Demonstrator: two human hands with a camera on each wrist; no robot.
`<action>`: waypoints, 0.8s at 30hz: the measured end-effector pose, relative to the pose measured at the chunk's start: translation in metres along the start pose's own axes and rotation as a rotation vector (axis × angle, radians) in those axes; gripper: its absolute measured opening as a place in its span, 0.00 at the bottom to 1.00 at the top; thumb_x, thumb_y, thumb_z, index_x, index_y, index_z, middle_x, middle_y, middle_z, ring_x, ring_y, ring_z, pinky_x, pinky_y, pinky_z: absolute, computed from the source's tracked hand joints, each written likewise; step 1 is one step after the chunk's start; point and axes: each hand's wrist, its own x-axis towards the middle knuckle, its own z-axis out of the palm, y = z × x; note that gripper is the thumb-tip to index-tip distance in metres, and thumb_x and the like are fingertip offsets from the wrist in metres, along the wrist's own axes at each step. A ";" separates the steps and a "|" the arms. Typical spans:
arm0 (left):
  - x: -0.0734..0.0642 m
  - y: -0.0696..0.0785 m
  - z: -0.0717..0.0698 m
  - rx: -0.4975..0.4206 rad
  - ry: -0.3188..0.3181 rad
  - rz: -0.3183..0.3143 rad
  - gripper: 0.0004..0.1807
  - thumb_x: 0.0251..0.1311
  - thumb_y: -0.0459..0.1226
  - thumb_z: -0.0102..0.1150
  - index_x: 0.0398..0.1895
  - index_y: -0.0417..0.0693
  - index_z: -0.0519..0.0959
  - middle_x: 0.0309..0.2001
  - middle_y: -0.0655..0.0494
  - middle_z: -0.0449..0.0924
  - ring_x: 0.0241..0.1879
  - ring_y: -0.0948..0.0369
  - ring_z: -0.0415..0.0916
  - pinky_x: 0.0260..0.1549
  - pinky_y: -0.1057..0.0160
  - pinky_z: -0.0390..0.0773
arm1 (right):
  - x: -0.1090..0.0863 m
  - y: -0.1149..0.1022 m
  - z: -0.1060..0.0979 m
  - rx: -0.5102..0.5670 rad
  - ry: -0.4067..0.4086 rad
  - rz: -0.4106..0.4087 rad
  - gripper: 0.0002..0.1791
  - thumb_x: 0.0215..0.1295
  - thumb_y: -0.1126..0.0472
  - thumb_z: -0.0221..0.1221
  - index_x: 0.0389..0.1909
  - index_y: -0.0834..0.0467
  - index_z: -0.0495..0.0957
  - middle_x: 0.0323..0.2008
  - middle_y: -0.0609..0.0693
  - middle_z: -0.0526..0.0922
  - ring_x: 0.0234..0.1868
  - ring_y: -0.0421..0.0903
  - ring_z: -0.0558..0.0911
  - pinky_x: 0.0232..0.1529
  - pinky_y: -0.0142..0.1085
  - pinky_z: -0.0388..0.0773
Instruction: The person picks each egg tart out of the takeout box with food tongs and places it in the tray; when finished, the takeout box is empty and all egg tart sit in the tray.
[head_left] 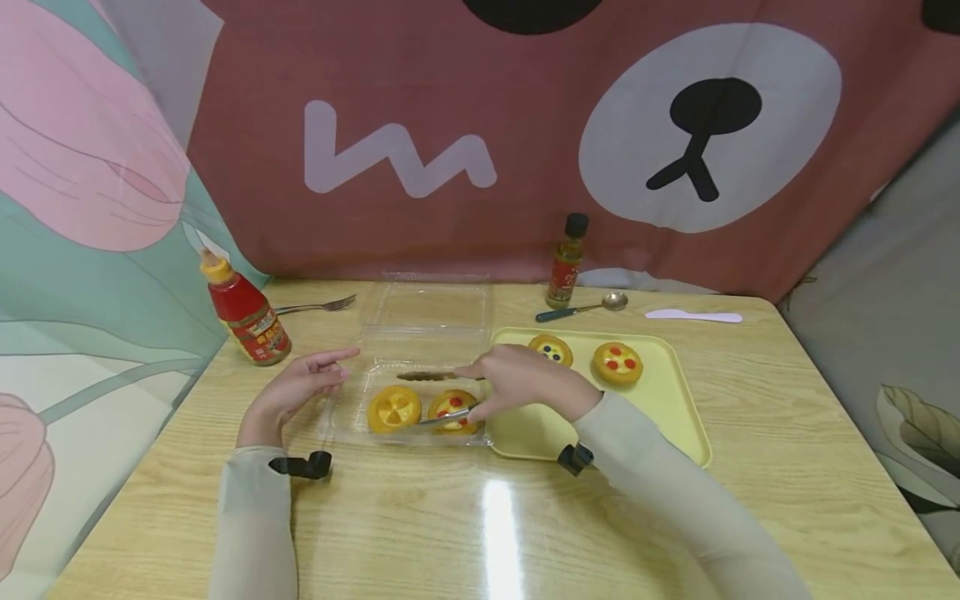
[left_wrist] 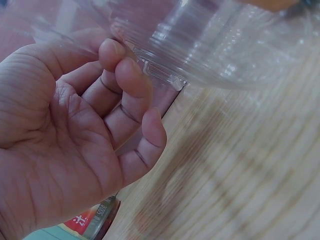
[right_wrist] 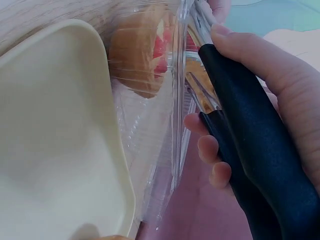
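In the head view, my right hand [head_left: 517, 379] holds metal tongs [head_left: 450, 417] with black handles [right_wrist: 250, 130], and their two arms are spread. The arms reach over a clear plastic box [head_left: 345, 429], whose lid is up at the back. Inside lie a plain yellow tart [head_left: 393, 407] and a red-dotted tart [head_left: 453, 402]. The tong tips lie on either side of the plain tart; whether they touch it I cannot tell. My left hand [head_left: 296, 387], fingers loosely bent, is at the box's left edge, also close to the plastic in the left wrist view.
A yellow tray [head_left: 525, 433] beside the box bears a blue-dotted tart [head_left: 551, 349] and a red-dotted tart [head_left: 618, 364]. Behind stand a red sauce bottle [head_left: 247, 312] and a small dark-capped bottle [head_left: 566, 265]. A fork [head_left: 318, 306], spoon [head_left: 585, 307] and lilac knife [head_left: 693, 316] lie there.
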 end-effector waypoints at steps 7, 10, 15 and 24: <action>0.001 0.000 0.001 0.010 -0.001 -0.006 0.26 0.69 0.34 0.48 0.70 0.39 0.60 0.23 0.62 0.69 0.27 0.66 0.68 0.33 0.66 0.74 | 0.008 -0.002 0.003 0.009 -0.011 -0.004 0.39 0.53 0.39 0.65 0.63 0.56 0.71 0.28 0.48 0.84 0.12 0.34 0.55 0.19 0.29 0.61; 0.002 0.001 0.001 0.012 0.001 0.000 0.26 0.69 0.34 0.48 0.69 0.39 0.61 0.24 0.62 0.69 0.27 0.66 0.68 0.33 0.66 0.74 | 0.010 -0.001 0.005 0.004 -0.015 -0.002 0.39 0.53 0.39 0.65 0.63 0.55 0.71 0.42 0.51 0.85 0.12 0.34 0.56 0.21 0.30 0.64; 0.002 0.001 0.001 0.010 0.004 0.000 0.26 0.69 0.34 0.48 0.69 0.38 0.61 0.24 0.63 0.70 0.28 0.66 0.68 0.33 0.66 0.74 | 0.012 -0.001 0.008 -0.009 -0.012 -0.024 0.37 0.54 0.40 0.65 0.61 0.55 0.73 0.54 0.48 0.79 0.12 0.34 0.55 0.20 0.28 0.64; 0.001 -0.002 0.000 0.001 0.009 -0.003 0.26 0.69 0.33 0.47 0.69 0.38 0.60 0.23 0.62 0.69 0.27 0.66 0.68 0.32 0.67 0.74 | 0.012 -0.004 0.012 0.017 -0.009 -0.052 0.33 0.56 0.44 0.65 0.60 0.55 0.75 0.51 0.49 0.80 0.11 0.33 0.56 0.17 0.27 0.61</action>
